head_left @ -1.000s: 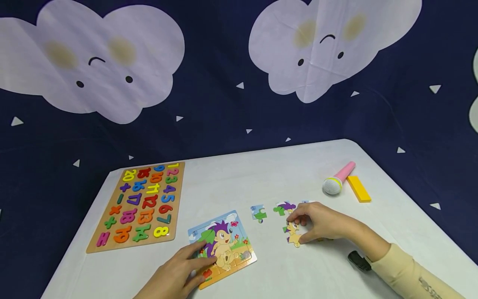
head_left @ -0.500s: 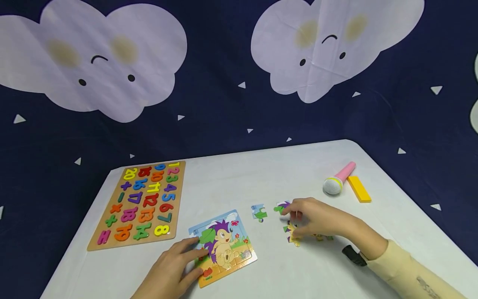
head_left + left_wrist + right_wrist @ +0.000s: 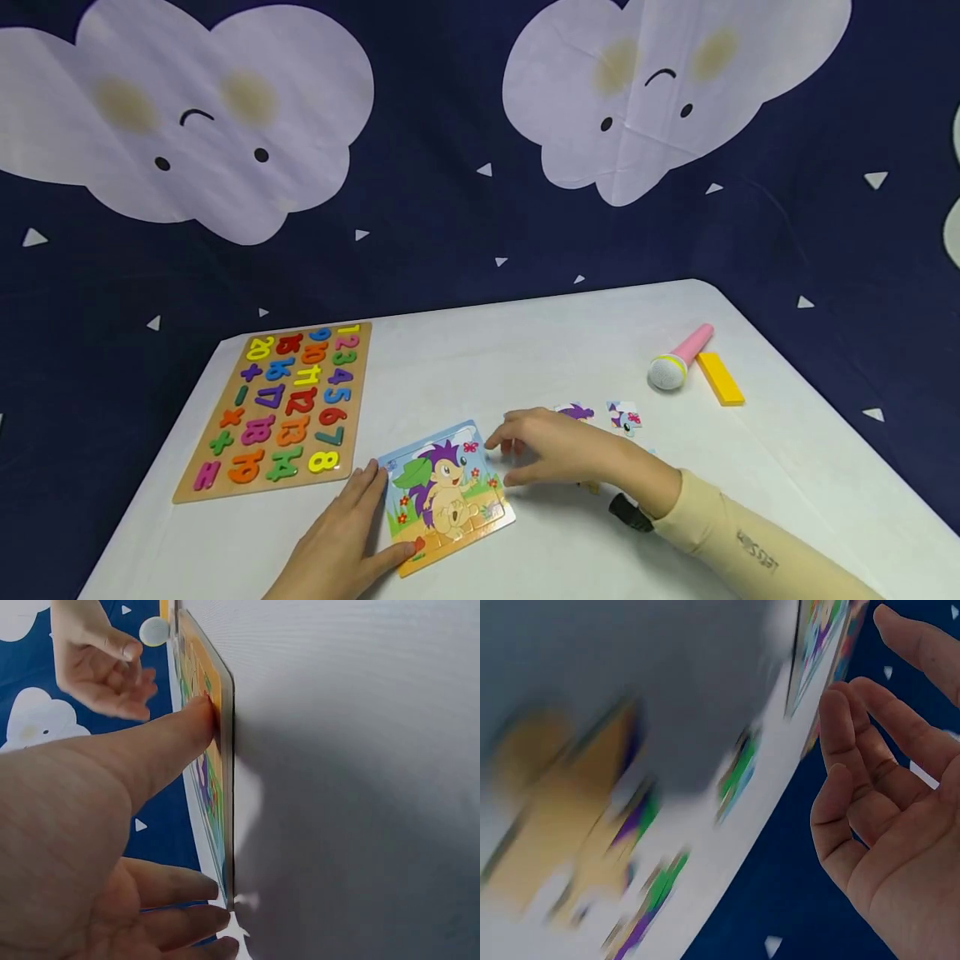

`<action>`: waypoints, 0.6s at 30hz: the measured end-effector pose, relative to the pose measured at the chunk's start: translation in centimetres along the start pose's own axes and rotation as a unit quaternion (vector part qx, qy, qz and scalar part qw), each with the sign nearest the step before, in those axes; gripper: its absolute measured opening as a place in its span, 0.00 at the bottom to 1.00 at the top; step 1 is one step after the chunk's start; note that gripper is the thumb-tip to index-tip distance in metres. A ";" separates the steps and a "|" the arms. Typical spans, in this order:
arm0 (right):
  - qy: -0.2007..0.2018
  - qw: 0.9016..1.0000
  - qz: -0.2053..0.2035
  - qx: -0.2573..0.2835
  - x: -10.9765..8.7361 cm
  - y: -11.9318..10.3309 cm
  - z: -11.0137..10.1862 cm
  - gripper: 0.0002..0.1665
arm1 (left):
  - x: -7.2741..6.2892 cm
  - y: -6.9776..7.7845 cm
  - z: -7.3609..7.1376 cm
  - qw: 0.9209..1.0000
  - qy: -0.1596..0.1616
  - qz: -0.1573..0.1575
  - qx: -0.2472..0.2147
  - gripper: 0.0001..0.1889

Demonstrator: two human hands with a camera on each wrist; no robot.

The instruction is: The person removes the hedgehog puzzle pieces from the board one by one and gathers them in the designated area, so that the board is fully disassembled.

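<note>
A square hedgehog jigsaw puzzle lies on the white table. My left hand rests at its left side, the thumb pressing on the near-left corner and the other fingers extended along the left edge. In the left wrist view the thumb reaches onto the puzzle's face. Just right of the puzzle my right hand hovers with loosely bent fingers and nothing between them. Loose jigsaw pieces lie beyond and beneath it, among them a purple one and a butterfly one; others are partly hidden by the hand.
A wooden number board lies at the left of the table. At the right back are a pink toy microphone and a yellow block. A dark cloth with clouds hangs behind the table.
My right hand has moved left from the loose pieces toward the puzzle, uncovering the butterfly piece. My left fingers have shifted off the puzzle's face to its left edge.
</note>
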State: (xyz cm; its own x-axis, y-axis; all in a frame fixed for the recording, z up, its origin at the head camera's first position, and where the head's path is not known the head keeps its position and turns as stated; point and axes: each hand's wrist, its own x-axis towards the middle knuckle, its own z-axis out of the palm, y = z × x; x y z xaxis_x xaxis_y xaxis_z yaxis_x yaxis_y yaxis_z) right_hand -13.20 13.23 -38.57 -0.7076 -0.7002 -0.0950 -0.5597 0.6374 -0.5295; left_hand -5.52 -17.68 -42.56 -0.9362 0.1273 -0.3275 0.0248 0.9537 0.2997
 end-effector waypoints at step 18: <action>-0.077 0.993 -0.071 -0.058 5.5 -4.6 4.2 0.30 | 0.3 -0.3 -0.4 1.000 -0.012 0.009 0.000 0.61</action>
State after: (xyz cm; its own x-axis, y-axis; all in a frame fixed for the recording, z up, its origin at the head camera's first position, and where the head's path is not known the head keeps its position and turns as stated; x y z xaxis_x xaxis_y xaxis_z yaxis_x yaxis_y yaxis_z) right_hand -12.68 5.08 -40.21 -0.5492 -0.8205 -0.1588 -0.7008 0.5557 -0.4474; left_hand -5.98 -18.03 -42.44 -0.9267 0.1507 -0.3442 0.0410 0.9512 0.3059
